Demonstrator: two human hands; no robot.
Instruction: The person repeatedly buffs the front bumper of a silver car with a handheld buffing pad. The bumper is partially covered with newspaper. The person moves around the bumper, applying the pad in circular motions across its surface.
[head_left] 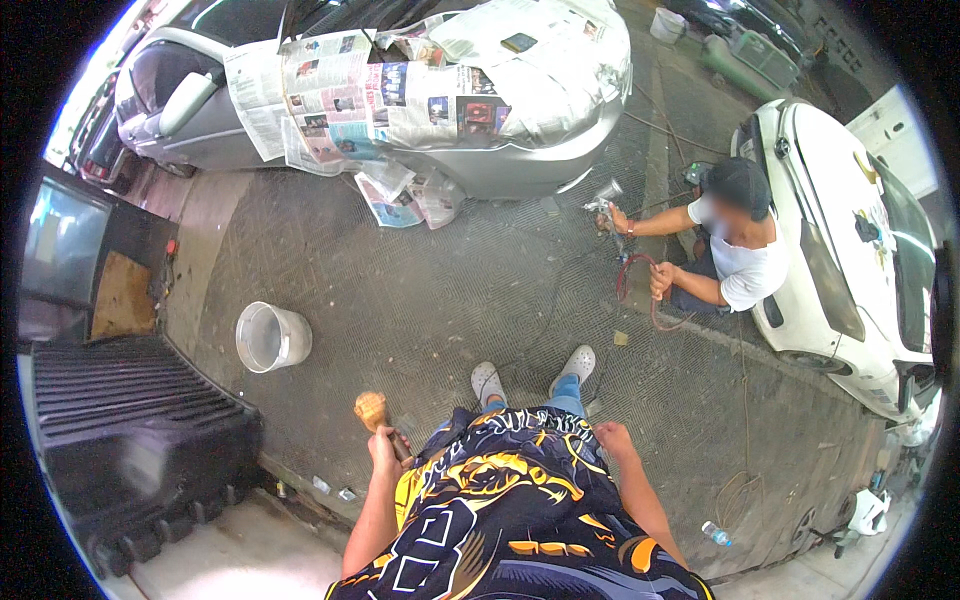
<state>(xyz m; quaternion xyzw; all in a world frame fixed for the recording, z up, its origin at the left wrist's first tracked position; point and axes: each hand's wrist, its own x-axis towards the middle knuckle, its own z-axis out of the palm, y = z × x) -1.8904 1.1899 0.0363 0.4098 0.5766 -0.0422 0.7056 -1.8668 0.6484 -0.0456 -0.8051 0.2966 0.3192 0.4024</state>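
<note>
My left hand [384,452] is closed around a golden-brown thing [370,408] with a rounded, knobby head and a darker, handle-like lower part; its exact kind is unclear. It is held low beside my left hip. My right hand [614,440] hangs by my right thigh, fingers loosely curled, with nothing visible in them. Ahead to the right, another person [750,260] crouches beside a white car. One of that person's hands holds a spray gun [606,194] with a silver cup, and the other grips a red hose [622,280].
A silver-grey car [500,165] covered partly in newspaper [340,95] stands ahead. On the dark textured floor [420,290] sits a whitish bucket [274,337]. A black ribbed truck-bed liner [140,420] lies left. The white car [820,200] and a plastic bottle [716,534] are right.
</note>
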